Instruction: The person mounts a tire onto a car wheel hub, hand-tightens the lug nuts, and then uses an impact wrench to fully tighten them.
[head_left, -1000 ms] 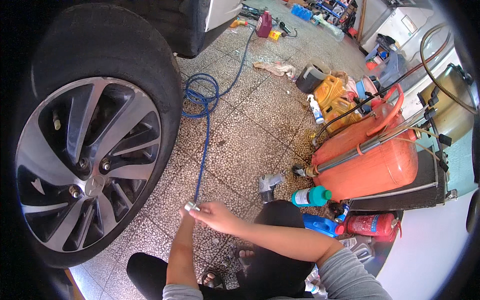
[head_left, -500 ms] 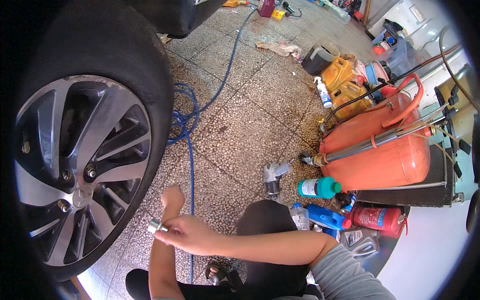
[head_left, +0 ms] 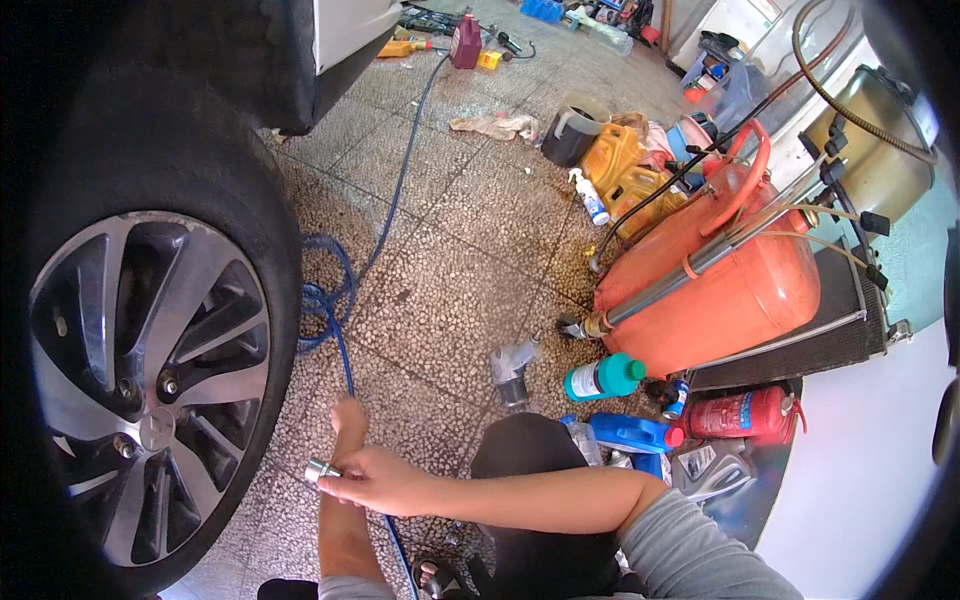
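Note:
A short silver metal socket (head_left: 319, 470) is pinched between the thumb and fingers of my right hand (head_left: 378, 480), its open end pointing left toward the wheel. Beyond it, my left hand (head_left: 348, 414) is a small rounded shape over the floor; its fingers are hidden, so whether they hold anything does not show. My right forearm crosses in front of the left one. A blue air hose (head_left: 349, 360) runs down to my left hand and shows again below my forearm. At left stands a car wheel (head_left: 158, 428) with a grey alloy rim and several nuts around its hub.
An air impact wrench (head_left: 511, 372) lies on the speckled tile floor before my knee. To the right are a green bottle (head_left: 603, 377), a blue jug (head_left: 633, 432), a red fire extinguisher (head_left: 735, 412) and a large orange tank (head_left: 712, 280). Yellow jugs (head_left: 612, 158) stand farther back.
My view has swung, so the tank, impact wrench and hose sit farther left and the wheel lower. The socket remains in my right hand. My left hand is now nearer the hose.

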The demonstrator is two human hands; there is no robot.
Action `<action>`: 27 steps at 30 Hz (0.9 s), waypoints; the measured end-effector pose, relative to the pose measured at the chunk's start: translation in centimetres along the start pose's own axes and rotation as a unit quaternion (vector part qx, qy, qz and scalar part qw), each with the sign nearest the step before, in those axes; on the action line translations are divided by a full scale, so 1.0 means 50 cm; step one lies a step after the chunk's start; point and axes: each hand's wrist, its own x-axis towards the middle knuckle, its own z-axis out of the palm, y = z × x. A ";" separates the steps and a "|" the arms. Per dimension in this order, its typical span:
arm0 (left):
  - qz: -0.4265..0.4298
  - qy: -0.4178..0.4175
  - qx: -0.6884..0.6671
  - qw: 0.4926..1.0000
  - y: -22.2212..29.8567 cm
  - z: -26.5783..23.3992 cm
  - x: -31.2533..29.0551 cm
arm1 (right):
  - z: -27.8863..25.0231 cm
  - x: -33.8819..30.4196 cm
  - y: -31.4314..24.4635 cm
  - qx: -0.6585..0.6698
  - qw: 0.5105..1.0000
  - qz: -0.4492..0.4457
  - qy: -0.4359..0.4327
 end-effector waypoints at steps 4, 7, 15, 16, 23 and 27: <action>0.049 0.000 0.021 0.999 -0.051 0.006 -0.098 | -0.020 0.012 -0.002 -0.029 0.999 -0.031 0.004; 0.124 -0.083 -0.052 0.987 -0.064 -0.027 -0.174 | -0.035 0.015 -0.013 -0.035 0.998 0.053 -0.019; 0.239 -0.046 -0.209 0.947 0.074 -0.089 -0.092 | -0.001 0.019 -0.019 -0.106 0.991 -0.033 -0.069; 0.206 0.024 -0.141 0.968 0.104 -0.092 -0.068 | 0.003 0.017 -0.015 -0.108 0.991 -0.037 -0.069; 0.046 -0.080 0.036 0.995 0.172 -0.149 0.007 | -0.012 0.009 0.002 -0.053 0.985 -0.073 -0.146; 0.137 0.044 0.146 0.979 0.180 -0.118 0.033 | -0.002 0.007 -0.017 0.134 0.953 -0.098 -0.254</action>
